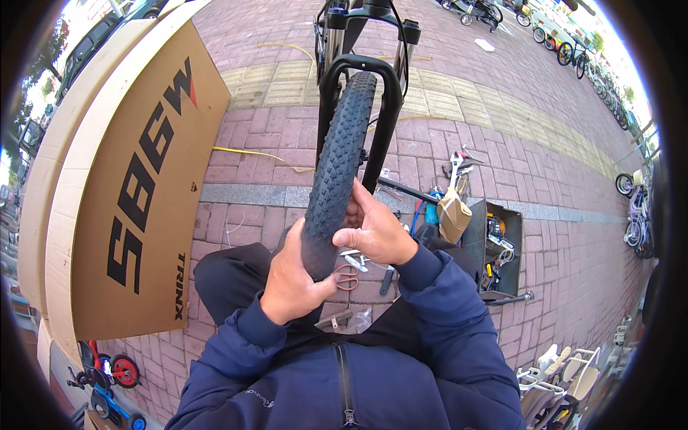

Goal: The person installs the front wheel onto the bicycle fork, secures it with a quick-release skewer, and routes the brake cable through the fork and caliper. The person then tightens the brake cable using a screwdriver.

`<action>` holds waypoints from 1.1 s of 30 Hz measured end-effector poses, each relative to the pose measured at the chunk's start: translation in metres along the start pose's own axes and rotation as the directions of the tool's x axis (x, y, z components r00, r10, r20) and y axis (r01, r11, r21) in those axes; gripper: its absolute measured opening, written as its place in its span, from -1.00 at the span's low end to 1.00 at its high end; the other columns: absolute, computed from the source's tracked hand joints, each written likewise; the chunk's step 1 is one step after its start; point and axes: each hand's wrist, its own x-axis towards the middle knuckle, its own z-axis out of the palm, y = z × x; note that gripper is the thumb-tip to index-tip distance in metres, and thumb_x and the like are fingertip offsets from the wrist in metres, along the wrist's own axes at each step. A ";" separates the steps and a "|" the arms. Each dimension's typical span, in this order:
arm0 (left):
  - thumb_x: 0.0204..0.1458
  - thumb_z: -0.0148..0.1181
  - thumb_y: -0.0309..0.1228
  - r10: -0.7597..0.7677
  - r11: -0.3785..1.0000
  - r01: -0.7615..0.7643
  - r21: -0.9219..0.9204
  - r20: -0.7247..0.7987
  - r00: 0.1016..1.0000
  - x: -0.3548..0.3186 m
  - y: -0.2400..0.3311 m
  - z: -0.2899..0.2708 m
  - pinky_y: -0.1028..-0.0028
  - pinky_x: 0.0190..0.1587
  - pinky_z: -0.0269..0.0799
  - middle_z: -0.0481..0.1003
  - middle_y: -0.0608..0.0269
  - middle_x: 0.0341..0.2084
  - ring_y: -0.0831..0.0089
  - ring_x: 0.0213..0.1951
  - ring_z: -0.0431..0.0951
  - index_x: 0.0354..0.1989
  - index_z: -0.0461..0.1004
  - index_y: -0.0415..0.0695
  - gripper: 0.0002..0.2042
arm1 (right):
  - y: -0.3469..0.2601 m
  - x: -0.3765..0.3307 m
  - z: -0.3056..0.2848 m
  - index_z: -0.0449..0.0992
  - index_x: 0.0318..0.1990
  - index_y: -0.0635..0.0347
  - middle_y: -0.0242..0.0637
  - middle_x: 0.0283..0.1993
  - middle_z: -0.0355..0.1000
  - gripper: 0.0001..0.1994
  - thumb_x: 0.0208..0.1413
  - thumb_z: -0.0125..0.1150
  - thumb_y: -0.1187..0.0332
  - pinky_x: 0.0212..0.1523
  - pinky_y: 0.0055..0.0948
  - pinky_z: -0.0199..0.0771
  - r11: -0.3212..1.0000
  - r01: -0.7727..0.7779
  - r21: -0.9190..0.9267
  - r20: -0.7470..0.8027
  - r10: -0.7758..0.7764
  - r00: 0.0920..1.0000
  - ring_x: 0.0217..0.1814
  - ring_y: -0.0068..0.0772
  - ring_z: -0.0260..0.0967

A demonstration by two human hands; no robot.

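Observation:
A bicycle wheel with a black knobbly tyre [335,165] stands upright before me, its far part between the legs of a black suspension fork [390,100]. My left hand [292,278] is wrapped round the tyre's near left side, thumb toward me. On the right side my right hand [376,228] grips the wheel, its thumb stretched toward the tread and its fingers partly hidden behind the tyre. Below the hands, on the paving between my knees, lie scissors with reddish-brown handles [347,278] and a dark-handled tool [387,280].
A large cardboard box [143,193] stands close on my left. To my right are an open grey toolbox [502,247] and a wrapped brown packet [454,217]. A yellow strap [261,155] lies on the bricks. Children's bikes [107,380] stand lower left, and parked bicycles [577,56] line the far right.

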 end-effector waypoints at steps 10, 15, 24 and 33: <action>-0.34 0.39 -0.50 -0.089 0.990 0.102 -0.099 0.131 0.987 0.026 -0.042 -0.072 0.36 0.01 0.52 0.49 0.13 -0.07 0.35 -0.09 0.60 0.35 0.16 -0.26 -0.09 | 0.000 0.013 -0.025 0.16 0.43 0.27 -0.07 0.15 0.49 -0.28 0.18 0.37 0.31 -0.07 -0.51 0.52 0.961 -0.077 -0.267 -0.047 0.067 0.997 -0.12 -0.54 0.49; -0.33 0.36 -0.56 -0.177 0.912 0.250 -0.326 0.237 0.955 0.072 -0.078 -0.139 0.41 -0.02 0.50 0.53 0.15 -0.15 0.41 -0.12 0.57 0.36 0.17 -0.24 -0.10 | -0.010 0.017 -0.078 0.50 0.11 0.39 -0.18 -0.13 0.61 -0.64 0.30 0.23 0.29 -0.20 -0.58 0.55 0.972 -0.050 -0.230 -0.490 -0.071 0.869 -0.26 -0.57 0.53; -0.34 0.11 -0.62 -0.150 0.983 0.169 0.076 -0.207 0.967 0.169 -0.151 -0.181 0.52 -0.18 0.44 0.52 0.18 -0.29 0.39 -0.31 0.50 0.16 0.44 -0.26 -0.33 | 0.036 0.046 -0.158 0.54 0.06 0.37 -0.29 -0.20 0.57 -0.59 0.22 0.26 0.20 -0.27 -0.55 0.49 0.809 -0.453 -0.374 -0.760 0.012 0.650 -0.24 -0.56 0.50; -0.18 0.17 -0.57 -0.137 0.866 0.329 0.378 -0.453 0.881 0.187 -0.171 -0.179 0.29 0.05 0.46 0.56 -0.17 -0.13 0.03 -0.06 0.59 0.18 0.41 -0.30 -0.41 | 0.098 0.087 -0.198 0.53 0.09 0.38 0.00 -0.11 0.60 -0.53 0.13 0.31 0.19 -0.02 -0.33 0.51 0.662 -0.432 -0.612 -0.696 -0.191 0.692 -0.07 -0.18 0.58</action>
